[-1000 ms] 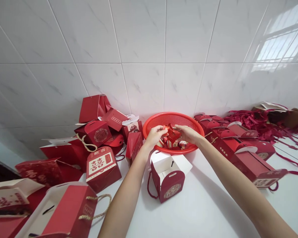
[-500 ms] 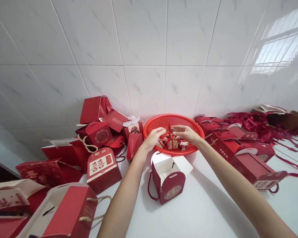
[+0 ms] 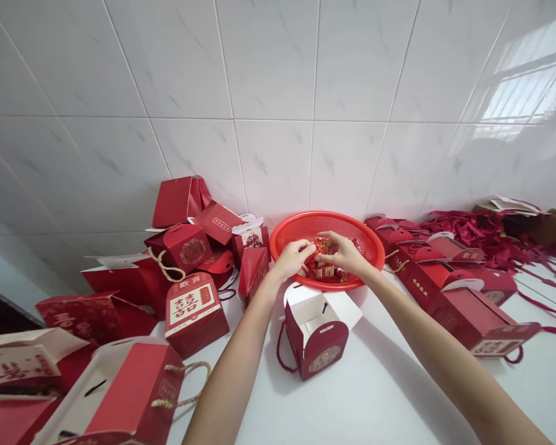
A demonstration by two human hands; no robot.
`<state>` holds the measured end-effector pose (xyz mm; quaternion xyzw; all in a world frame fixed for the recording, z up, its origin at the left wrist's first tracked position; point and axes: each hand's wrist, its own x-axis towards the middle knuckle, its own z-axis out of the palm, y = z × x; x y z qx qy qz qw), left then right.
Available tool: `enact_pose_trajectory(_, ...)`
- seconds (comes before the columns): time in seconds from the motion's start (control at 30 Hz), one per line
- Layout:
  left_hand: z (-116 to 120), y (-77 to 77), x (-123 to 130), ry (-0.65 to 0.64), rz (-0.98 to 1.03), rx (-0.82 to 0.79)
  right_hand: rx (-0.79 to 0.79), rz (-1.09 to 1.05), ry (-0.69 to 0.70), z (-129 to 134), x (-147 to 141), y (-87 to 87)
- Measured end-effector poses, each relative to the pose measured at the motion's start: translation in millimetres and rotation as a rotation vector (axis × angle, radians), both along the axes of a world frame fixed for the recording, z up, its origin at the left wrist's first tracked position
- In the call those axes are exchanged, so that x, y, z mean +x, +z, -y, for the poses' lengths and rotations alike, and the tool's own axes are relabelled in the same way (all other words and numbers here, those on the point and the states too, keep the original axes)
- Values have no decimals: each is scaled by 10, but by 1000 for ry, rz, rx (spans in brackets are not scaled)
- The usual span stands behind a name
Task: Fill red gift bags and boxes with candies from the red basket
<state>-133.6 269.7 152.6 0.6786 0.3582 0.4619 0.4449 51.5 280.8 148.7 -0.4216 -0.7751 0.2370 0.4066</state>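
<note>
Both hands are over a red plastic basket (image 3: 285,233) holding several wrapped candies (image 3: 325,272). My left hand (image 3: 294,258) has its fingers closed on a red-wrapped candy. My right hand (image 3: 341,252) curls its thumb and fingers around another red-wrapped candy (image 3: 325,243), close beside the left hand. In front of the basket stands a dark red gift box (image 3: 324,351) with its top flaps apart and a white inside. A dark red cord handle hangs at its left side.
Several red gift boxes (image 3: 197,318) and bags crowd the left side, some with rope handles. More red boxes (image 3: 472,315) sit in a row on the right, with dark red ribbons (image 3: 472,238) behind them. A tiled wall (image 3: 273,161) backs the white table (image 3: 380,395).
My hands have come closer together over the basket, the right one moving left and curling inward. A red-wrapped candy now shows between its fingers. The dark red box stays in place.
</note>
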Motion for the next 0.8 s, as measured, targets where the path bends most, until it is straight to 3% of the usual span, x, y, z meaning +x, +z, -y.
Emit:
enact_pose_trajectory(0.1, -27, -23, 30, 133, 80, 6, -46, -90, -2, 33, 6, 22)
enact_pose_trajectory(0.27, -20, -7, 51, 144, 187, -30, -119, -143, 18, 40, 16, 35)
enact_pose_trajectory(0.33, -13, 7, 54, 173, 218, -57, -141, -160, -44, 5, 43, 37)
enact_pose_trajectory(0.43, -12, 15, 59, 217, 250, -62, -162, -17, -223, -64, 107, 29)
enact_pose_trajectory(0.5, -17, 9, 64, 219, 255, -41, -182, 131, -255, -85, 133, 20)
enact_pose_trajectory(0.7, -32, -10, 67, 222, 238, -56, -382, 470, 85, 2, 32, 12)
enact_pose_trajectory(0.8, -34, -6, 59, 216, 236, -50, -391, 541, 143, 7, 14, -24)
